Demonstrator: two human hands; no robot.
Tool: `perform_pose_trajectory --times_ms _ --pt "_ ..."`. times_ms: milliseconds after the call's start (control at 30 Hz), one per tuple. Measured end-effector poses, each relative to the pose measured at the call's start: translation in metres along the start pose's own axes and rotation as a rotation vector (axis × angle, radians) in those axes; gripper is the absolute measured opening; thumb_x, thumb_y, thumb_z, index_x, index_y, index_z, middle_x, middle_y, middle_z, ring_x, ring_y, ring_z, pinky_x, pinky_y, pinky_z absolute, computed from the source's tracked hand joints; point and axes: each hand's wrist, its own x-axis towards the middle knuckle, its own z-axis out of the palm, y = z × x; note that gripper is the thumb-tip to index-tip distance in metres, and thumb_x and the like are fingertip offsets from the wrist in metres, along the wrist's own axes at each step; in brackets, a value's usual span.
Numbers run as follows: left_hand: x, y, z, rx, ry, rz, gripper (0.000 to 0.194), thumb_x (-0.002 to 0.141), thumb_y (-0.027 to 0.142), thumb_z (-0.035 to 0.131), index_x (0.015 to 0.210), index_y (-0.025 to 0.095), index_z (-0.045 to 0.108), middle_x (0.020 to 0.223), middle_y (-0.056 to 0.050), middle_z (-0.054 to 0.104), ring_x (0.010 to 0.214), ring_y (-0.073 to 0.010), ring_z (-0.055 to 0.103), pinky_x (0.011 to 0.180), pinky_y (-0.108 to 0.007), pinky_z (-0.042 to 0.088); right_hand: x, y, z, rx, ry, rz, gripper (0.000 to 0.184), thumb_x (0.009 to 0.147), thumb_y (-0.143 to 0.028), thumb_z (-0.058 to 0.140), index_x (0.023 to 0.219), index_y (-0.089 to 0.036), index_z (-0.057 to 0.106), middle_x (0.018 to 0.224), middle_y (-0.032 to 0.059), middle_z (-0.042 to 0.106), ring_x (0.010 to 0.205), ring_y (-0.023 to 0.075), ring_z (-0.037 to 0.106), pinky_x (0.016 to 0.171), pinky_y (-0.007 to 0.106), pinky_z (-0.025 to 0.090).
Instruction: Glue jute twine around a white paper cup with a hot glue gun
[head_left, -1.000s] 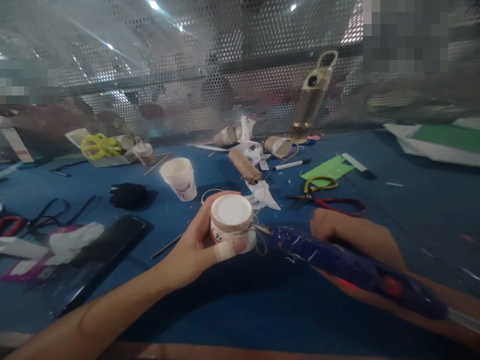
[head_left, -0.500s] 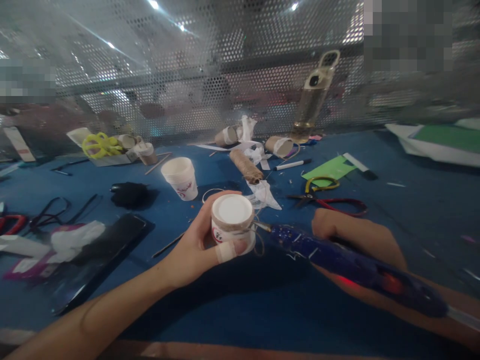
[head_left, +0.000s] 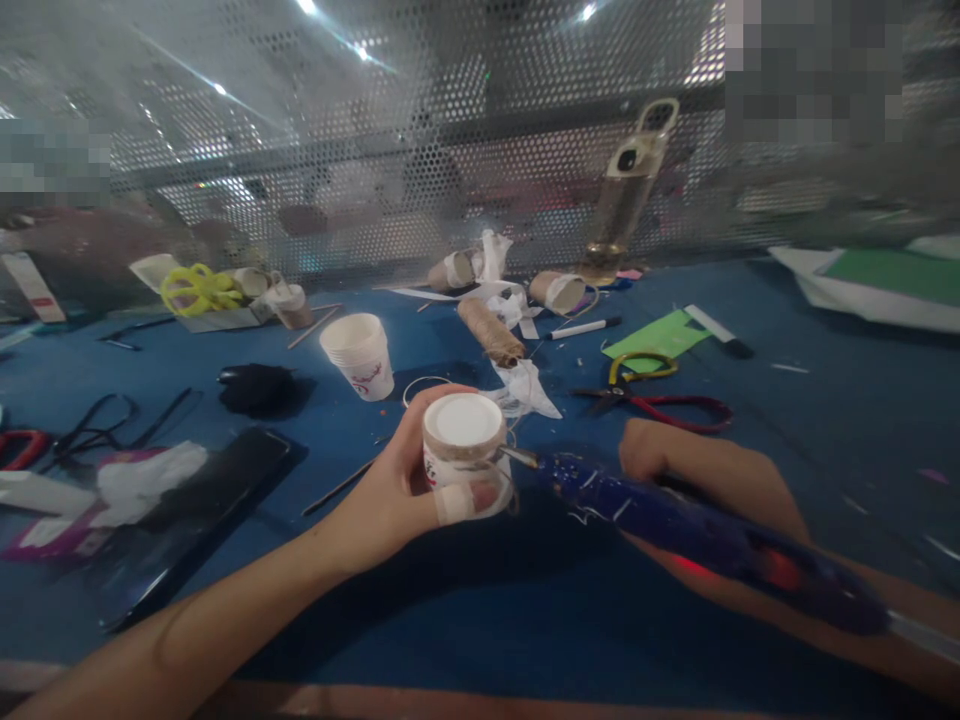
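My left hand (head_left: 409, 490) is wrapped round an upside-down white paper cup (head_left: 465, 422), its taped thumb across the front. Brown twine (head_left: 454, 452) circles the cup just below its upturned base, and a loose strand hangs beside the cup. In my right hand (head_left: 705, 470) is a dark blue glue gun (head_left: 645, 510) with a red light glowing on its body. The metal nozzle points left and sits at the twine on the cup's right side; whether it touches is hard to tell. A clear glue stick (head_left: 922, 635) sticks out of the gun's back end.
Beyond the hands lie a twine roll (head_left: 491, 332), stacked paper cups (head_left: 358, 357), red-and-yellow-handled pliers (head_left: 637, 392) and green paper (head_left: 658, 340). A dark phone-like slab (head_left: 217, 510) lies left, near yellow scissors (head_left: 199, 290). A bottle (head_left: 622, 205) stands against the perforated metal screen (head_left: 360, 150).
The glue gun's nozzle has shifted slightly left along the cup's twine. A strand of twine now lies across the cup's front, above my left thumb.
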Motion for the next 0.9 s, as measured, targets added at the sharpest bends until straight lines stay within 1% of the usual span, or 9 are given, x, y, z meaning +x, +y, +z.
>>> perform_pose_trajectory --times_ms 133,267,400,467,533,633,733,833,900 --pt "-0.002 -0.003 -0.004 0.011 0.011 0.006 0.061 0.084 0.037 0.090 0.133 0.032 0.054 0.122 -0.002 0.066 0.110 -0.0216 0.063 0.097 -0.039 0.053 0.004 -0.011 -0.002 -0.041 0.024 0.089 0.024 0.094 -0.021 0.053 0.074 -0.029 0.041 0.064 -0.0081 0.037 0.051 0.0123 0.036 0.050 0.029 0.029" --pt "-0.003 -0.006 -0.006 -0.009 -0.017 0.030 0.058 0.087 0.035 0.087 0.135 0.034 0.055 0.122 -0.002 0.067 0.111 -0.0218 0.064 0.097 -0.039 0.053 0.007 -0.018 -0.006 -0.089 0.003 0.096 0.026 0.092 -0.019 0.054 0.073 -0.028 0.040 0.063 -0.0074 0.035 0.051 0.0132 0.033 0.050 0.031 0.025" --pt "-0.002 -0.004 -0.005 0.006 -0.030 0.010 0.057 0.088 0.035 0.087 0.135 0.035 0.054 0.125 -0.001 0.066 0.113 -0.0223 0.064 0.098 -0.040 0.052 0.004 -0.014 -0.004 -0.050 0.005 0.104 0.023 0.092 -0.020 0.054 0.075 -0.028 0.041 0.064 -0.0072 0.039 0.052 0.0131 0.037 0.051 0.031 0.029" --pt "-0.001 -0.002 -0.003 0.010 -0.024 -0.006 0.058 0.087 0.036 0.088 0.134 0.033 0.054 0.124 -0.002 0.067 0.111 -0.0216 0.064 0.098 -0.039 0.053 0.001 -0.010 -0.002 -0.032 0.006 0.086 0.023 0.092 -0.020 0.054 0.075 -0.028 0.041 0.065 -0.0077 0.039 0.052 0.0126 0.036 0.052 0.030 0.029" --pt "-0.001 -0.001 -0.001 0.002 -0.021 -0.019 0.059 0.086 0.037 0.088 0.134 0.032 0.055 0.123 -0.002 0.067 0.111 -0.0216 0.064 0.098 -0.039 0.053 -0.001 -0.004 0.000 -0.012 -0.003 0.037 0.022 0.090 -0.017 0.055 0.075 -0.028 0.042 0.065 -0.0082 0.039 0.051 0.0118 0.036 0.051 0.029 0.028" --pt "0.000 -0.001 0.001 -0.019 -0.033 -0.031 0.061 0.086 0.037 0.088 0.136 0.031 0.054 0.124 -0.004 0.068 0.114 -0.0239 0.065 0.100 -0.041 0.054 -0.003 0.003 0.001 0.032 -0.006 -0.033 0.021 0.088 -0.016 0.057 0.077 -0.028 0.043 0.067 -0.0079 0.043 0.052 0.0111 0.041 0.052 0.029 0.029" --pt "0.000 -0.003 0.000 -0.011 -0.052 -0.021 0.061 0.086 0.036 0.088 0.136 0.031 0.054 0.123 -0.005 0.069 0.113 -0.0247 0.066 0.099 -0.043 0.055 -0.003 0.005 0.001 0.045 -0.022 -0.039 0.020 0.091 -0.019 0.059 0.080 -0.028 0.044 0.070 -0.0071 0.046 0.055 0.0115 0.045 0.054 0.029 0.033" --pt "0.001 -0.006 -0.005 -0.014 -0.065 0.007 0.060 0.085 0.033 0.088 0.136 0.032 0.056 0.123 -0.004 0.070 0.113 -0.0243 0.066 0.100 -0.042 0.055 -0.002 0.004 -0.002 0.008 -0.045 -0.048 0.020 0.091 -0.017 0.060 0.082 -0.028 0.045 0.071 -0.0076 0.047 0.053 0.0107 0.045 0.053 0.028 0.035" --pt "0.001 -0.008 -0.008 -0.021 -0.076 0.032 0.061 0.085 0.032 0.088 0.137 0.031 0.057 0.127 -0.006 0.070 0.116 -0.0252 0.066 0.099 -0.040 0.055 -0.002 0.004 -0.003 -0.016 -0.027 -0.045 0.020 0.090 -0.016 0.059 0.081 -0.028 0.045 0.069 -0.0083 0.046 0.051 0.0105 0.043 0.052 0.027 0.034"
